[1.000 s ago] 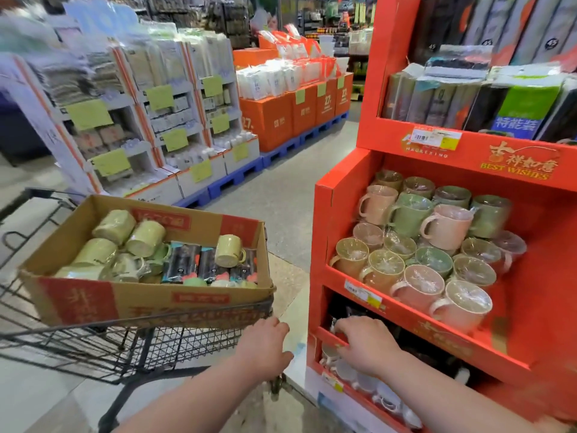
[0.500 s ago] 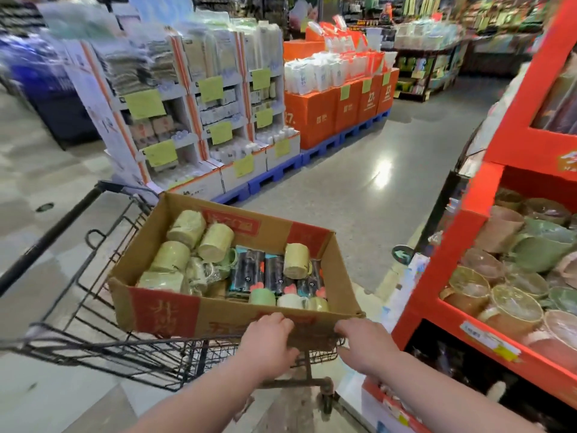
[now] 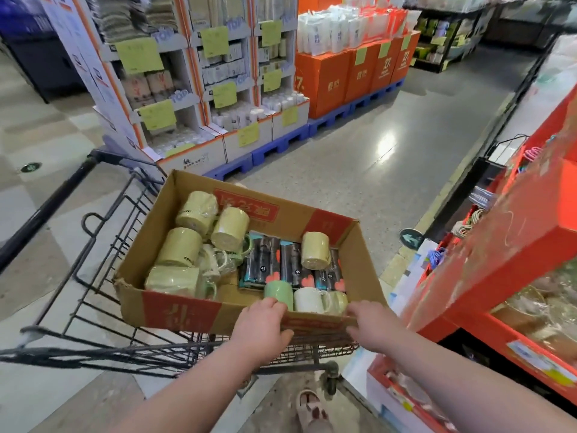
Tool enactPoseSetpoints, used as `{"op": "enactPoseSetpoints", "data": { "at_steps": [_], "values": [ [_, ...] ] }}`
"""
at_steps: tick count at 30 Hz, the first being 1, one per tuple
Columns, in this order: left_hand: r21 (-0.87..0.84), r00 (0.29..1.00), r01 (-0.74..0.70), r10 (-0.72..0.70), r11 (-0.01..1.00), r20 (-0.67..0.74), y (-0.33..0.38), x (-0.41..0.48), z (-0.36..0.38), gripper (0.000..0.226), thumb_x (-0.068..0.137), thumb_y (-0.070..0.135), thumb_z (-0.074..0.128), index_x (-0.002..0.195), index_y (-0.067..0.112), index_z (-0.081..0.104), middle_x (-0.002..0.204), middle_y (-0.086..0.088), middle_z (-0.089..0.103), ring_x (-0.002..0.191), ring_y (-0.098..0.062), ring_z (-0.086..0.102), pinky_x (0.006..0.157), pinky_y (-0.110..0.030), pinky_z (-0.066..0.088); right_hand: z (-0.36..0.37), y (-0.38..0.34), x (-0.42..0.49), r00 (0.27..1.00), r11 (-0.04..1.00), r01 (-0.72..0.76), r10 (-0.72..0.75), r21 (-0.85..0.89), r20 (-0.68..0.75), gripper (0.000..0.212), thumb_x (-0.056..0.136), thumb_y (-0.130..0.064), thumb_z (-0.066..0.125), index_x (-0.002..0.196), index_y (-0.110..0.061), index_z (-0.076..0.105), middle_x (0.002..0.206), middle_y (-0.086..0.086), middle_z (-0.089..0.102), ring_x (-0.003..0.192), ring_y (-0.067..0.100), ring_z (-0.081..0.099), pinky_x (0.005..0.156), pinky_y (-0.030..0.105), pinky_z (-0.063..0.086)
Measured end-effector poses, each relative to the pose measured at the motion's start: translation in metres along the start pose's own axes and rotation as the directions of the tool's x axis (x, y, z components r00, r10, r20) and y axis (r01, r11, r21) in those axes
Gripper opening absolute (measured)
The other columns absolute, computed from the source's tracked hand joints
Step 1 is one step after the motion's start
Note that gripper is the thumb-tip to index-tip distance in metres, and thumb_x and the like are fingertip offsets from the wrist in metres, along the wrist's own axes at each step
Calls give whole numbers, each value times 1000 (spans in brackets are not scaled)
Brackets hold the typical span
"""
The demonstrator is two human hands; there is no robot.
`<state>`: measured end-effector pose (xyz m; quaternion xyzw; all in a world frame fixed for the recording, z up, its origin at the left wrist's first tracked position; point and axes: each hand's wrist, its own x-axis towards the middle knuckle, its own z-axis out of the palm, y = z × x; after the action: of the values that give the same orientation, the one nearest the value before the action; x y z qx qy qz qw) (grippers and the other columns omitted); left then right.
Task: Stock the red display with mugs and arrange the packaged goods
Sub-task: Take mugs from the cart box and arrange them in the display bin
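Cardboard box [image 3: 175, 310] is pretty full. A heap of plastic-wrapped yellow-green mugs [image 3: 196, 209] lies on its side toward 9 o'clock. One more sits on the dark packaged goods [image 3: 265, 260], which lie flat in a row toward 3. Three bare mugs [image 3: 278, 293] line the 6 o'clock edge. Red display [image 3: 515, 245] stands off at 3 o'clock.

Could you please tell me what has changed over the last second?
The right hand left the bottom shelf of the red display, moved left and took hold of the near edge of the cardboard box. The left hand kept its place at that edge; the mugs and dark packs lie in it as before.
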<state>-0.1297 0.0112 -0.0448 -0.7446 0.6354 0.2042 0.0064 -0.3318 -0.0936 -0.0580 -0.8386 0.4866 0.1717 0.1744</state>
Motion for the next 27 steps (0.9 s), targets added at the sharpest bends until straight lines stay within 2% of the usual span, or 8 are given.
{"op": "enactPoseSetpoints", "data": {
  "at_steps": [5,10,16,24,27],
  "values": [
    [-3,998,61,-61,998,-6,-17,17,-5,49,90,43,51,133,22,48,135,2,49,123,-18,46,104,-36,38,-2,12,49,996,999,-36,34,23,78,41,86,-22,46,127,-26,52,128,3,58,114,26,55,96,35,46],
    [1,989,139,-139,990,57,-26,50,-12,48,90,43,50,133,22,47,134,3,49,119,-16,49,102,-34,41,-1,16,95,986,999,-26,18,44,169,37,90,-22,48,127,-26,50,130,2,56,117,25,54,97,37,45],
    [16,959,199,-198,980,202,-24,98,-4,54,90,44,50,139,22,41,138,-1,45,123,-20,47,103,-38,40,11,22,138,964,997,2,-24,83,263,34,90,-21,51,124,-21,53,123,4,59,110,24,58,87,33,48],
    [48,900,257,-257,965,353,-33,142,17,54,90,45,49,138,22,41,143,-3,40,122,-25,48,102,-36,39,30,28,183,929,994,39,-73,100,364,37,86,-16,49,123,-13,52,127,10,54,116,29,55,90,36,46],
    [56,874,271,-270,961,404,-33,152,26,53,91,43,48,139,22,40,142,-4,40,122,-26,49,101,-36,38,41,28,197,909,992,29,-78,122,410,47,86,-19,53,133,-14,45,130,10,49,118,30,53,95,40,47]
  ]
}}
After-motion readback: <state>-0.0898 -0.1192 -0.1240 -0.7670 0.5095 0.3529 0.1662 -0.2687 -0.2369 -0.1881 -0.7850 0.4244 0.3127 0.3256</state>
